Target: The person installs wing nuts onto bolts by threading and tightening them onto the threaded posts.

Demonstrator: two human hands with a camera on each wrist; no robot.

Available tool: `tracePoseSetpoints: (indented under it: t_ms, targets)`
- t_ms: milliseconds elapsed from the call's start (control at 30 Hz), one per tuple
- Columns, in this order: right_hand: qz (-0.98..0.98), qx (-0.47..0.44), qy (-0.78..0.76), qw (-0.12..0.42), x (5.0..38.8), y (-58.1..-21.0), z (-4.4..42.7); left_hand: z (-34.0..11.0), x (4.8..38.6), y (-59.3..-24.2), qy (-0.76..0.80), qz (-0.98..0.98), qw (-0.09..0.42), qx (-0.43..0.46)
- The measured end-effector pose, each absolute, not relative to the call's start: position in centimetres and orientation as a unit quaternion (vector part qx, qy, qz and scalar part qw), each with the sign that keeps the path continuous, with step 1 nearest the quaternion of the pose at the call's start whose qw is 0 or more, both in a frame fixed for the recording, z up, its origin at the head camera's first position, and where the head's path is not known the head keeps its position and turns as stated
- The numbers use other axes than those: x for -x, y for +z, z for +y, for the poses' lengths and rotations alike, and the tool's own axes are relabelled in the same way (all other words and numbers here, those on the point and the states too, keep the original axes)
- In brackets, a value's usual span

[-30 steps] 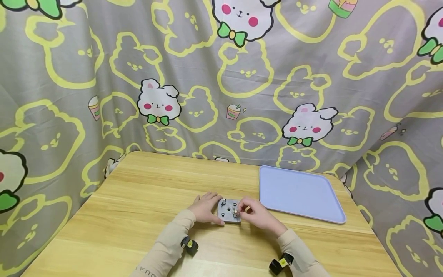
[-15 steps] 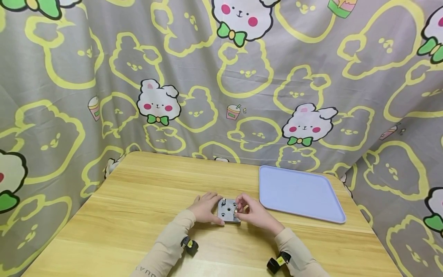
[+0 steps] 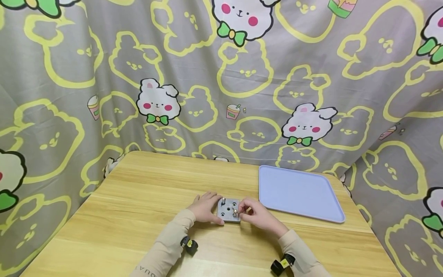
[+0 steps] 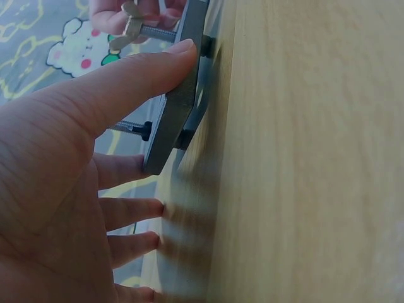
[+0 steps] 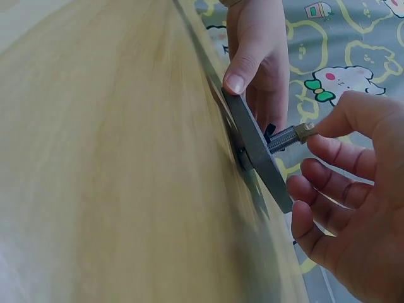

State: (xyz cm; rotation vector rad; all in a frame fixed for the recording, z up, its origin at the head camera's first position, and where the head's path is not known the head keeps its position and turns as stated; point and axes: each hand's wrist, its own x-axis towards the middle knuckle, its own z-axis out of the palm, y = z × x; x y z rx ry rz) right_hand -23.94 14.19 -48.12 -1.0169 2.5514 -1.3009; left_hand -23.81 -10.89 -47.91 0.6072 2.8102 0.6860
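Note:
A grey metal plate (image 3: 225, 215) with several holes sits near the table's middle, raised slightly on bolt heads underneath. My left hand (image 3: 206, 209) grips its left side, thumb on the near edge and index finger at the far corner. Two threaded bolts stand up from the plate. On the right one is a wing nut (image 4: 131, 28), high on the thread in the left wrist view. My right hand (image 3: 257, 215) pinches this nut between thumb and index finger, the other fingers loosely curled. The other bolt (image 3: 223, 201), at the far left corner, has a dark collar at its base.
A pale lilac tray (image 3: 297, 196) lies at the back right of the wooden table (image 3: 138, 200). A patterned curtain (image 3: 200, 69) hangs behind and at both sides. Each sleeve carries a small black wrist camera (image 3: 189, 246).
My right hand rolled its fingers over the wing nut half a second ago and has since turned back to about its earlier pose. The left hand and plate have stayed put.

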Motion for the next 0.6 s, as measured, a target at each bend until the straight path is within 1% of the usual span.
tracePoseSetpoints:
  t_ms: [133, 233, 433, 600]
  targets:
    - [0.837, 0.345, -0.424, 0.042, 23.9, -48.1, 14.2, -10.9, 23.7, -47.7, 0.232, 0.947, 0.093, -0.203]
    - [0.834, 0.344, -0.429, 0.046, 24.1, -48.1, 14.0, -10.9, 23.7, -47.7, 0.23, 0.947, 0.093, -0.202]
    - [0.837, 0.315, -0.442, 0.065, 24.4, -48.3, 13.5, -10.9, 23.8, -47.7, 0.231, 0.948, 0.095, -0.2]
    - [0.837, 0.298, -0.455, 0.066, 24.3, -48.0, 13.2, -10.9, 23.8, -47.7, 0.229, 0.948, 0.096, -0.2]
